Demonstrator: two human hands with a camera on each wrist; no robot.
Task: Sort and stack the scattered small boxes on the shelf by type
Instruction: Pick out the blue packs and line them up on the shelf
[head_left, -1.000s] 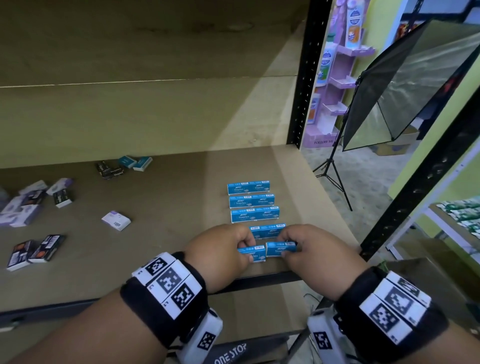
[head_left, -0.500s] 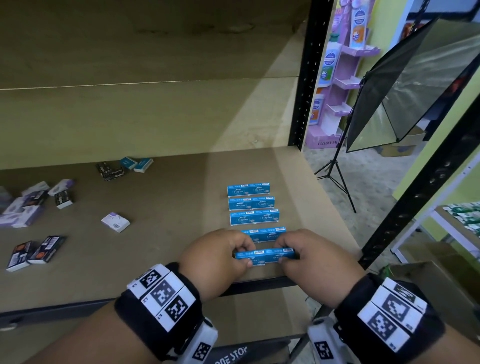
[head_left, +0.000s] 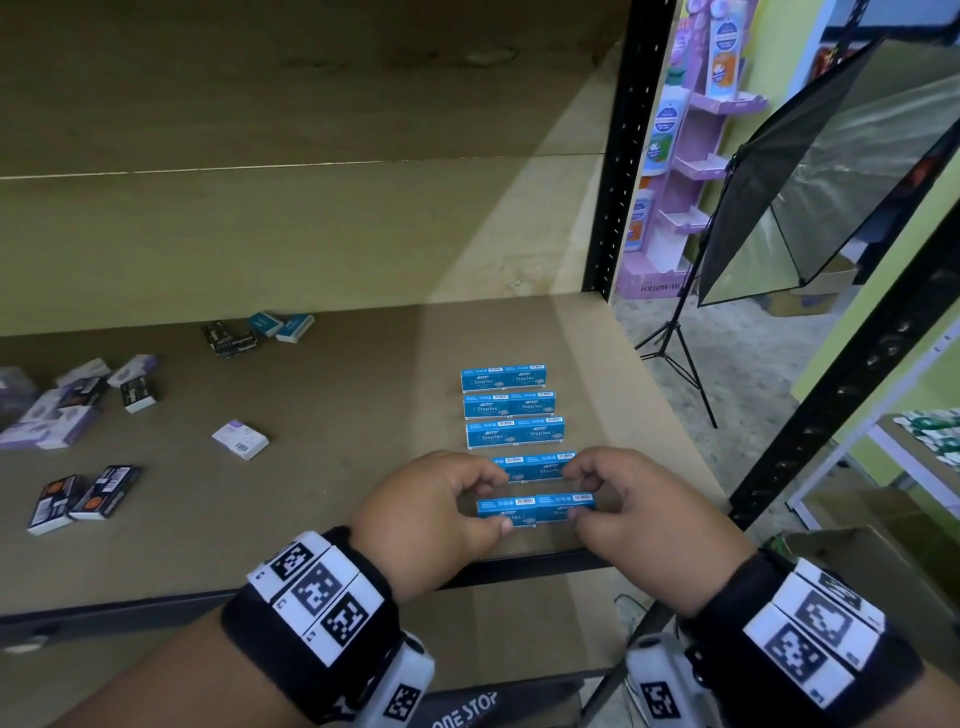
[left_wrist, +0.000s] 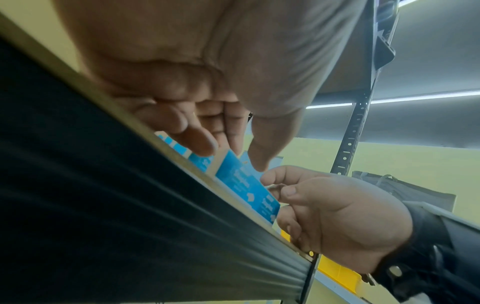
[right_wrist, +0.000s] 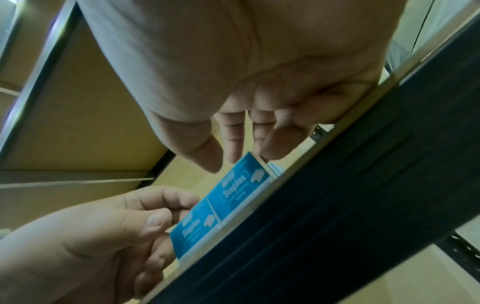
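Note:
Blue staples boxes stand in paired rows on the brown shelf (head_left: 337, 415). The front row (head_left: 535, 512) lies near the shelf's front edge, its two boxes end to end. My left hand (head_left: 496, 501) pinches its left end, thumb in front and fingers behind. My right hand (head_left: 577, 493) pinches the right end the same way. The left wrist view shows the left hand (left_wrist: 233, 156) curled over a blue box (left_wrist: 246, 183). The right wrist view shows the right hand (right_wrist: 239, 160) over the same front row (right_wrist: 233, 191). Several more blue rows (head_left: 514, 434) stand behind.
A white-purple box (head_left: 240, 439) lies mid-shelf. Black boxes (head_left: 83, 499) and a purple pile (head_left: 52, 410) sit at the left. Black and blue boxes (head_left: 260, 332) lie by the back wall. A black upright (head_left: 628, 145) and a softbox stand (head_left: 831, 171) are on the right.
A second ago each hand held one blue box apart. They brought the two together end to end, and the pair now sits as a front row on the shelf.

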